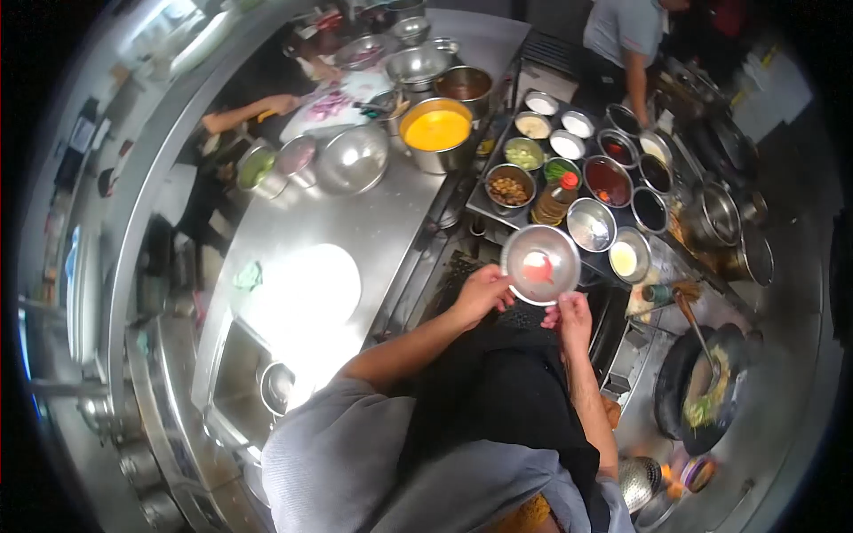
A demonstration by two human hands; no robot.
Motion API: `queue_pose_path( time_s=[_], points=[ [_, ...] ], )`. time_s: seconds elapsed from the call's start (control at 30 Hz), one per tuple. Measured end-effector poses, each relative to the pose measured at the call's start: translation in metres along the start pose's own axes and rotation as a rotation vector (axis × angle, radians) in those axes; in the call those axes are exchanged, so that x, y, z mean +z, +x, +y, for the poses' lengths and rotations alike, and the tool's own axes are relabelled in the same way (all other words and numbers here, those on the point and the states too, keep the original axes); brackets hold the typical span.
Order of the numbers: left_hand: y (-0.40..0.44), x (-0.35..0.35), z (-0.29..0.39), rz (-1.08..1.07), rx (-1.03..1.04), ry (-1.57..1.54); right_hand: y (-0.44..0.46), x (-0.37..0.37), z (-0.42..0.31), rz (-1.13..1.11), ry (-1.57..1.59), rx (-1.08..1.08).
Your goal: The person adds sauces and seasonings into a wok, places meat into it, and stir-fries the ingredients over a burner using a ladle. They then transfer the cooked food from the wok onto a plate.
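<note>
A shallow metal bowl (562, 243) with a small reddish patch in its middle is held in front of my body. My left hand (484, 293) grips its lower left rim between thumb and fingers. On the lower right rim, my right hand (573, 318) is closed with its fingertips at the edge. Just beyond the bowl stand an oil bottle with a red cap (554, 201), a bowl of brown chunks (509, 187) and a metal bowl of clear liquid (591, 225). A bowl with pale yellow contents (629, 258) sits to the right.
A wok (740, 391) with food and a ladle is at right. A pot of orange liquid (437, 131) and a large steel bowl (353, 160) stand on the left counter. Another person's arm (249, 115) is near chopped onions; a co-worker (625, 35) stands beyond the ingredient bowls.
</note>
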State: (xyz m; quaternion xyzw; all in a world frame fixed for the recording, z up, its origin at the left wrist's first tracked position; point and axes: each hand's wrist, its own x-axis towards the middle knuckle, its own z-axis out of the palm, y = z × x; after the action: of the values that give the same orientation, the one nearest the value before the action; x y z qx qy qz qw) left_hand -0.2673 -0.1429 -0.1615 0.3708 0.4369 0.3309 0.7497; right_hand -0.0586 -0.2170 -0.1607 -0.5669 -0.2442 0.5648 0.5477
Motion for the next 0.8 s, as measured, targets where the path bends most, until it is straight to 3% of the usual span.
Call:
queue_pose_path(
  time_s=[0.13,0.2,0.23,0.27,0.4,0.47,0.5,0.53,0.57,0.6,0.63,0.67,0.7,0.73,0.77,0.8],
  points=[
    [-0.031,-0.085,-0.01,0.477,0.298,-0.12,-0.012,-0.004,0.016,-0.128,-0.077,0.09],
    [-0.035,-0.149,0.001,0.742,0.491,-0.155,-0.021,-0.029,0.031,-0.067,-0.077,0.12],
    [-0.031,-0.196,0.003,0.835,0.588,-0.031,-0.029,-0.04,0.035,-0.025,-0.083,0.122],
    [-0.042,-0.201,0.039,0.96,0.553,-0.079,-0.038,-0.054,0.038,0.02,-0.089,0.123],
    [-0.005,-0.361,0.053,1.055,0.563,-0.303,-0.056,-0.136,0.118,0.113,-0.073,-0.013],
    [0.014,-0.424,0.05,0.853,0.636,-0.435,-0.081,-0.168,0.158,0.197,-0.202,-0.105],
    [0.008,-0.42,0.056,0.346,0.754,-0.69,-0.094,-0.18,0.181,0.283,-0.196,-0.091],
    [0.018,-0.453,0.051,-0.115,0.694,-0.639,-0.113,-0.182,0.189,0.32,-0.166,-0.144],
    [0.028,-0.455,0.053,0.615,0.433,-0.684,-0.129,-0.179,0.194,0.367,-0.145,-0.202],
    [0.028,-0.434,0.059,0.745,0.439,-0.636,-0.14,-0.182,0.207,0.454,-0.08,-0.088],
    [0.039,-0.411,0.057,0.661,0.373,-0.602,-0.156,-0.171,0.184,0.533,-0.363,-0.08],
    [0.047,-0.382,0.051,0.927,0.557,-0.39,-0.173,-0.151,0.138,0.566,-0.128,0.174],
    [0.061,-0.342,0.052,1.173,0.77,-0.168,-0.18,-0.159,0.153,0.642,0.04,0.178],
    [0.049,-0.272,0.053,1.041,0.651,0.056,-0.182,-0.165,0.17,0.7,0.207,0.172],
    [0.061,-0.228,0.03,0.96,0.68,0.256,-0.187,-0.169,0.177,0.754,0.246,0.163],
    [0.054,-0.163,0.01,0.71,0.656,0.495,-0.19,-0.173,0.182,0.95,0.189,0.147]
  ],
)
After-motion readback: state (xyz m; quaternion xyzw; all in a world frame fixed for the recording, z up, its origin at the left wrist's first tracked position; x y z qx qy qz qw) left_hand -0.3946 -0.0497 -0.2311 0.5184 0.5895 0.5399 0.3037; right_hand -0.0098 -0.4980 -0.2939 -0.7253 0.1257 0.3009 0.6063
